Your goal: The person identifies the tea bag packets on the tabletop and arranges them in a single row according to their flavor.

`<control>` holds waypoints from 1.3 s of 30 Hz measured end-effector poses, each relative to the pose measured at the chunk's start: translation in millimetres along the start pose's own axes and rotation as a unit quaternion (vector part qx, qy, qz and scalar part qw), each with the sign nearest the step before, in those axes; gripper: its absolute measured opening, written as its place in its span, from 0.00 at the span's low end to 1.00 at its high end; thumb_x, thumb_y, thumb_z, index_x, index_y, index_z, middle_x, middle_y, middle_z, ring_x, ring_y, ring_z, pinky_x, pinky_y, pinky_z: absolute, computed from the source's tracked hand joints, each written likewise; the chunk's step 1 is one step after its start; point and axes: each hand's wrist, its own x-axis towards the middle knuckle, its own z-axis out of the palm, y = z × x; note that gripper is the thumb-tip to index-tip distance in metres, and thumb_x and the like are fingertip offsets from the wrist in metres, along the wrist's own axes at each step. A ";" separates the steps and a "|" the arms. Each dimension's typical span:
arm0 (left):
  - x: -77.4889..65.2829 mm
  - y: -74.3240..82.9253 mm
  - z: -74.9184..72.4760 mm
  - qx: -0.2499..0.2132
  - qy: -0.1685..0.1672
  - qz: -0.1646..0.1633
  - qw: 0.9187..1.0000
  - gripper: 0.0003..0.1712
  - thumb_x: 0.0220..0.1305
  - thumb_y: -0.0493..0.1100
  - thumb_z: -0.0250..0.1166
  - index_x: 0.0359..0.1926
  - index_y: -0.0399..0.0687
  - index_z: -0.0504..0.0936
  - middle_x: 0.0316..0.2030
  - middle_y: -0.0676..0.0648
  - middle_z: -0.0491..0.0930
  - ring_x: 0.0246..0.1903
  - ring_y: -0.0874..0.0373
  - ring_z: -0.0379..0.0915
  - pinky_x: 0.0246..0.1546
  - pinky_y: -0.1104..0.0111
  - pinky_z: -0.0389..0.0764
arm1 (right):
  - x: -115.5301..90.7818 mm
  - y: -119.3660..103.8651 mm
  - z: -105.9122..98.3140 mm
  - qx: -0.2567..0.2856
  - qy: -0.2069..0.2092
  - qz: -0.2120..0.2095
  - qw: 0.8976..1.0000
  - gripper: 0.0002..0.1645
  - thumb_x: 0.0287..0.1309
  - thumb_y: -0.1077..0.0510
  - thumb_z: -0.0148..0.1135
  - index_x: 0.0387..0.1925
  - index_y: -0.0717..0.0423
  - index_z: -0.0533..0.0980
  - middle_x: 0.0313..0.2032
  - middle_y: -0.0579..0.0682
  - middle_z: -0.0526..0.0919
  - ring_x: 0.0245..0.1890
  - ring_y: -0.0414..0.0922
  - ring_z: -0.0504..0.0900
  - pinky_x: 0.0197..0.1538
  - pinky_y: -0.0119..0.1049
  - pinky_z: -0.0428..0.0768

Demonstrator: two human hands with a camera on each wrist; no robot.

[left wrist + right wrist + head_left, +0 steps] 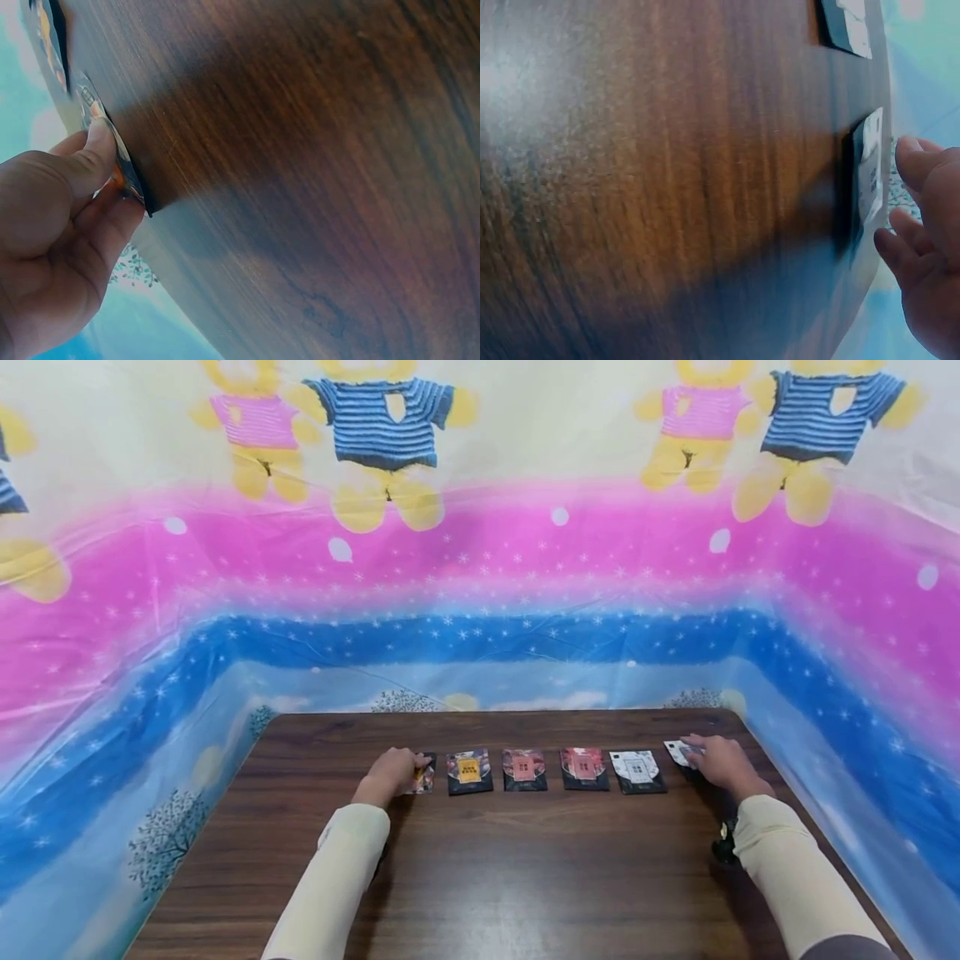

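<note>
At the left end of a row of small flat packets, my left hand [392,773] grips a dark packet with an orange label [425,777]. In the left wrist view the thumb lies across the packet's face [132,180] and fingertips hold its edge. My right hand [722,763] is over the white-and-black packet [677,752] at the right end, covering part of it. From the right wrist, its loosely bent fingers [906,259] and thumb appear spread beside that packet [870,176], which lies on the table.
Between my hands lie a yellow-labelled packet [468,771], two red-labelled packets [525,769] [584,767] and another white-and-black packet [637,771]. They rest on a dark wooden table [525,877]. A printed curtain [480,635] hangs around its back and sides.
</note>
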 end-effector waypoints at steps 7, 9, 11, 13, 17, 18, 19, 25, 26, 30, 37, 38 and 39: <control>1.8 4.3 2.5 0.002 0.000 0.005 1.000 0.31 0.68 0.37 0.67 0.71 0.53 0.74 0.69 0.41 0.74 0.64 0.39 0.74 0.58 0.52 0.80 | -10.1 3.4 13.0 -0.018 -0.029 0.017 0.999 0.24 0.69 0.58 0.62 0.65 0.56 0.77 0.62 0.74 0.75 0.62 0.74 0.72 0.60 0.67 0.74; 1.9 5.0 2.1 0.000 0.002 0.008 1.000 0.31 0.68 0.37 0.67 0.71 0.53 0.74 0.69 0.41 0.74 0.63 0.39 0.74 0.58 0.52 0.80 | -11.3 2.8 13.9 -0.016 -0.027 0.028 0.999 0.24 0.69 0.59 0.62 0.65 0.56 0.77 0.63 0.73 0.74 0.62 0.74 0.72 0.61 0.66 0.73; 1.9 5.3 2.1 0.000 0.002 0.010 1.000 0.31 0.68 0.37 0.67 0.71 0.53 0.74 0.69 0.41 0.74 0.64 0.39 0.74 0.59 0.52 0.80 | -11.6 2.3 13.9 -0.015 -0.030 0.039 0.999 0.24 0.68 0.58 0.63 0.65 0.56 0.78 0.63 0.74 0.74 0.63 0.74 0.71 0.61 0.66 0.73; 1.5 5.4 2.5 -0.002 0.001 0.011 1.000 0.31 0.69 0.37 0.67 0.71 0.53 0.74 0.69 0.41 0.74 0.65 0.40 0.73 0.60 0.52 0.79 | -11.8 1.8 13.5 -0.014 -0.036 0.050 0.998 0.25 0.68 0.58 0.64 0.65 0.56 0.78 0.63 0.75 0.73 0.63 0.74 0.71 0.62 0.67 0.72; 0.8 5.5 3.2 -0.003 0.002 0.011 1.000 0.31 0.69 0.37 0.67 0.71 0.52 0.74 0.69 0.41 0.74 0.65 0.39 0.73 0.59 0.52 0.79 | -11.6 0.2 13.7 -0.007 -0.049 0.073 0.996 0.26 0.68 0.57 0.63 0.66 0.55 0.76 0.64 0.76 0.71 0.65 0.74 0.69 0.64 0.67 0.71; 0.1 5.7 2.9 -0.003 0.003 0.011 1.000 0.30 0.69 0.36 0.66 0.71 0.52 0.74 0.69 0.40 0.74 0.65 0.39 0.73 0.59 0.52 0.79 | -11.6 -0.2 13.9 -0.004 -0.050 0.076 0.996 0.26 0.69 0.56 0.63 0.66 0.54 0.76 0.65 0.76 0.71 0.65 0.74 0.69 0.64 0.67 0.70; -0.5 5.9 2.8 -0.003 0.004 0.010 1.000 0.30 0.69 0.36 0.66 0.71 0.52 0.74 0.69 0.40 0.74 0.65 0.39 0.73 0.59 0.51 0.79 | -11.6 -0.8 14.1 -0.002 -0.051 0.079 0.996 0.26 0.69 0.56 0.63 0.67 0.54 0.76 0.65 0.76 0.70 0.65 0.74 0.68 0.64 0.67 0.70; -0.9 4.2 4.0 -0.001 0.006 0.007 1.000 0.30 0.70 0.35 0.65 0.71 0.53 0.74 0.69 0.40 0.73 0.64 0.38 0.73 0.59 0.51 0.79 | -12.3 -5.1 15.3 -0.001 -0.049 0.074 0.996 0.27 0.69 0.55 0.63 0.67 0.54 0.75 0.65 0.75 0.71 0.65 0.73 0.69 0.64 0.67 0.70; -0.3 3.6 4.2 -0.003 0.006 0.007 1.000 0.31 0.69 0.36 0.66 0.71 0.53 0.74 0.69 0.39 0.74 0.64 0.38 0.73 0.58 0.52 0.80 | -12.2 -5.7 15.7 -0.002 -0.047 0.072 0.996 0.26 0.69 0.55 0.63 0.67 0.53 0.75 0.65 0.74 0.71 0.65 0.73 0.69 0.64 0.66 0.70; 1.9 2.2 3.3 -0.008 0.008 0.003 1.000 0.31 0.69 0.36 0.66 0.71 0.54 0.74 0.69 0.38 0.74 0.62 0.38 0.74 0.56 0.54 0.81 | -13.1 -9.0 16.2 -0.003 -0.040 0.058 0.998 0.26 0.69 0.56 0.62 0.67 0.54 0.75 0.66 0.72 0.72 0.66 0.72 0.69 0.65 0.66 0.70; 3.3 0.0 3.5 -0.002 0.004 -0.001 1.000 0.30 0.70 0.35 0.65 0.71 0.54 0.74 0.70 0.40 0.73 0.64 0.38 0.73 0.56 0.53 0.80 | -17.5 -14.9 17.7 -0.006 -0.035 0.028 0.999 0.26 0.71 0.56 0.61 0.67 0.55 0.75 0.67 0.67 0.73 0.67 0.71 0.69 0.66 0.66 0.69; 3.1 -0.4 3.7 0.000 0.004 -0.001 1.000 0.31 0.70 0.35 0.65 0.71 0.54 0.73 0.70 0.40 0.73 0.65 0.38 0.72 0.58 0.53 0.80 | -18.4 -16.1 18.2 -0.005 -0.036 0.025 0.999 0.26 0.71 0.56 0.60 0.68 0.55 0.75 0.67 0.66 0.73 0.67 0.71 0.69 0.66 0.66 0.69; 3.0 -0.9 4.2 0.002 0.004 -0.001 1.000 0.31 0.70 0.35 0.65 0.71 0.54 0.73 0.70 0.40 0.73 0.65 0.38 0.72 0.58 0.52 0.79 | -19.1 -17.4 18.9 -0.003 -0.036 0.023 0.999 0.26 0.71 0.56 0.60 0.68 0.55 0.75 0.67 0.66 0.73 0.67 0.71 0.68 0.66 0.66 0.68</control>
